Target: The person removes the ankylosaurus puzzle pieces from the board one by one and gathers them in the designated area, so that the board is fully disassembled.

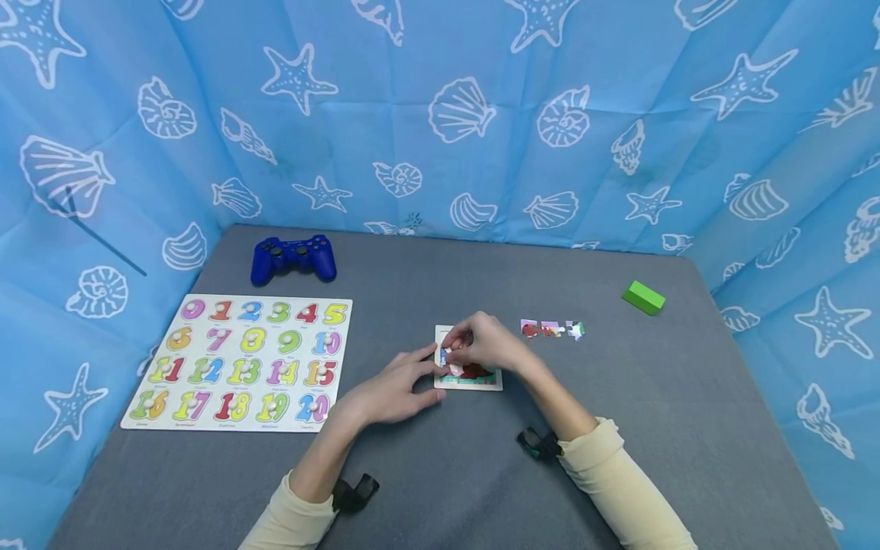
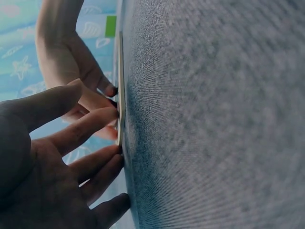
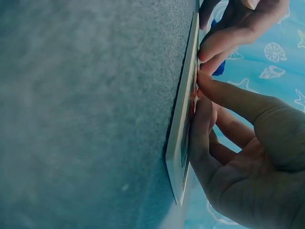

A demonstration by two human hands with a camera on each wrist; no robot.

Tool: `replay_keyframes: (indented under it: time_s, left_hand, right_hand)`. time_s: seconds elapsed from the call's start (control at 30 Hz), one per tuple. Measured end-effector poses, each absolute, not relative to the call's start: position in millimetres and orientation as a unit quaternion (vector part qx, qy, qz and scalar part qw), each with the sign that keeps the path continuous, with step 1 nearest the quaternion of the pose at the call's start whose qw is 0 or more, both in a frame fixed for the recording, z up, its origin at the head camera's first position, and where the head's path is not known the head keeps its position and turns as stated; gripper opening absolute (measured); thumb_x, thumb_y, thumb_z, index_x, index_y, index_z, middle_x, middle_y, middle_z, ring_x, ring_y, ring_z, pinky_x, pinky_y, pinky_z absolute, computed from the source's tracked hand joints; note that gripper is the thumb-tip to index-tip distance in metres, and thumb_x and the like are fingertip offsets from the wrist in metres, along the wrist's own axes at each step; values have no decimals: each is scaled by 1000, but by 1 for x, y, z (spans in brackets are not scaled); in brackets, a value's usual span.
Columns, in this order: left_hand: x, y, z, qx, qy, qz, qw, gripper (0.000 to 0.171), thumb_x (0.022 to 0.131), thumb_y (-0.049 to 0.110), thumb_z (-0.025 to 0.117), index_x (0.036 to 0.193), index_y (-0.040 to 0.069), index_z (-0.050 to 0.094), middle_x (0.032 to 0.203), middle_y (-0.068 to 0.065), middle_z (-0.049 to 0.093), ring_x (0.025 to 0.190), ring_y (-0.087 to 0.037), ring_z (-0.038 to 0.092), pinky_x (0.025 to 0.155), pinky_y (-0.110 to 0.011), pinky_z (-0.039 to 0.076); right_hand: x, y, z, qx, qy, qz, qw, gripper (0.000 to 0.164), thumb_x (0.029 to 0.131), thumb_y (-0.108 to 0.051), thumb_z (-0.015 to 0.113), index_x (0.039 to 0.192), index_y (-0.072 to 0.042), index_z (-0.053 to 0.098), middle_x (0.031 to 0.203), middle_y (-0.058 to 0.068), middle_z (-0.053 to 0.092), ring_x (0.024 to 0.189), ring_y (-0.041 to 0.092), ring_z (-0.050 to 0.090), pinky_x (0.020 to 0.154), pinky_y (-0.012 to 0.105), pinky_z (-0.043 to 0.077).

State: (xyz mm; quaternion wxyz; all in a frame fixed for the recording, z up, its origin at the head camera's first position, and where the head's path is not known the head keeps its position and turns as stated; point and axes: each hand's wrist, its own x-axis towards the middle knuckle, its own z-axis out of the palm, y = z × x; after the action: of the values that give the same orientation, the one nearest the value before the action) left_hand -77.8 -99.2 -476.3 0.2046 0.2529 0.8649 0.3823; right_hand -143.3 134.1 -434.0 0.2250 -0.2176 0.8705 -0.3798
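Left of the grip lies the number peg board (image 1: 268, 357). The left hand (image 1: 395, 389) spreads its fingers against the jigsaw tray (image 1: 474, 387), which sits beneath both hands, mostly covered; the right wrist view shows it edge-on. The right hand's (image 1: 486, 344) thumb and forefinger nearly meet there; whether they pinch a piece cannot be told. Only the head view shows loose jigsaw pieces (image 1: 548, 329), right of the grip.

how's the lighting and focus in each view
Head view: bright, fairly even light, number board digits readable, its tiny captions not; left wrist view: dim, left hand mostly in shadow; right wrist view: blue-green cast, tabletop soft and blurred
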Motion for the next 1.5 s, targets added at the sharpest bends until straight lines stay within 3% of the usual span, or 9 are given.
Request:
replay_keyframes:
  time_s: [0.27, 0.6, 0.7, 0.87, 1.3, 1.5]
  left_hand:
    - [-68, -94, -440, 230, 860, 395, 226, 44, 107, 35, 68, 142, 10, 69, 179, -15, 32, 159, -41, 37, 126, -66, 36]
    - [-80, -98, -485, 250, 870, 376, 199, 53, 107, 55, 63, 146, 20, 69, 181, -6, 31, 162, -36, 36, 126, -63, 38]
    - [-82, -98, -490, 245, 869, 381, 201, 51, 106, 52, 65, 146, 20, 69, 181, -5, 30, 163, -35, 35, 126, -63, 38]
    - [-81, -97, -486, 233, 869, 383, 209, 47, 106, 44, 68, 145, 19, 70, 182, -3, 29, 164, -34, 33, 128, -62, 36]
    - [-76, -97, -469, 250, 873, 368, 198, 51, 108, 50, 63, 146, 16, 69, 179, -12, 32, 159, -41, 37, 122, -64, 41]
    - [-69, -94, -444, 232, 867, 385, 214, 48, 108, 39, 66, 146, 10, 69, 178, -15, 34, 159, -41, 37, 125, -64, 38]
  right_hand:
    - [-143, 133, -436, -229, 872, -369, 225, 8, 96, -9, 80, 102, -4, 78, 82, 0, 67, 69, 7, 56, 67, 23, 48]
    - [-140, 132, -434, -237, 882, -353, 204, 11, 94, -6, 82, 104, -3, 77, 91, 8, 76, 77, 9, 63, 72, 24, 53]
    - [-139, 132, -434, -243, 878, -361, 201, 12, 95, -4, 81, 105, -3, 76, 92, 8, 76, 78, 9, 64, 73, 23, 54]
    - [-137, 134, -435, -267, 859, -389, 198, 10, 97, -2, 78, 106, -3, 75, 89, 7, 73, 78, 8, 62, 73, 23, 53]
    - [-130, 141, -433, -270, 838, -424, 212, 5, 99, -1, 75, 100, -6, 72, 90, 8, 73, 78, 14, 67, 67, 23, 54]
    - [-131, 154, -425, -240, 828, -464, 202, 11, 97, -1, 76, 107, -1, 72, 96, 13, 71, 82, 19, 70, 73, 26, 58]
